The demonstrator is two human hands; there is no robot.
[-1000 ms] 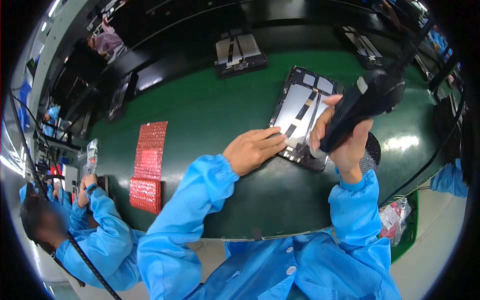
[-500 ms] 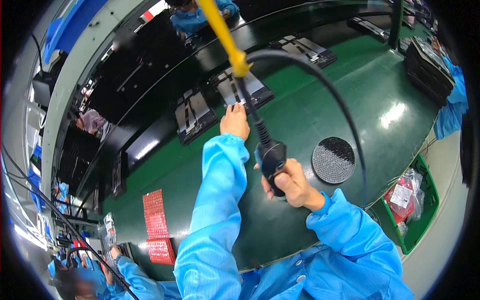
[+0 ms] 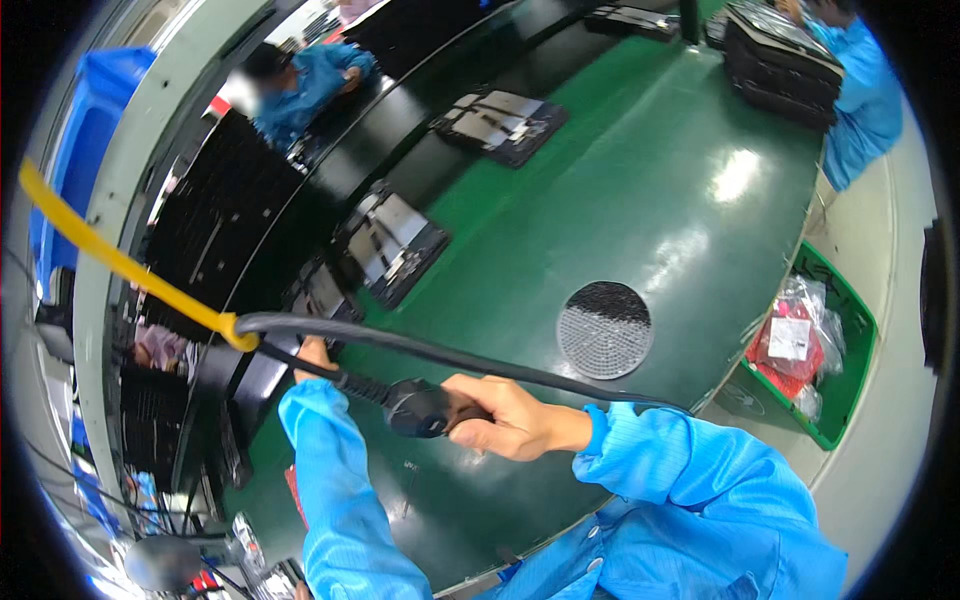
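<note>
My right hand (image 3: pixel 510 418) is wrapped round a black power screwdriver (image 3: pixel 418 408), which lies nearly level and points left. Its black cable (image 3: pixel 480 362) runs to a yellow hanging strap (image 3: pixel 130 268). My left hand (image 3: pixel 314 357) is at the near edge of the leftmost flat black device with silver panels (image 3: pixel 322 292); the cable and sleeve partly hide it, and its fingers do not show clearly. A second such device (image 3: pixel 392 243) lies just beyond, and a third (image 3: pixel 503 122) farther along the bench.
A round grey perforated dish (image 3: pixel 604 335) with small black pieces stands on the green bench (image 3: pixel 600 210). A green bin (image 3: pixel 850 385) with bagged items is at the right edge. A black stack (image 3: pixel 780 75) stands far right, beside a co-worker's blue sleeve (image 3: pixel 865 120).
My left hand has moved left, from the middle device to the leftmost one. My right hand has brought the screwdriver left and tipped it from upright to nearly level. The view has turned.
</note>
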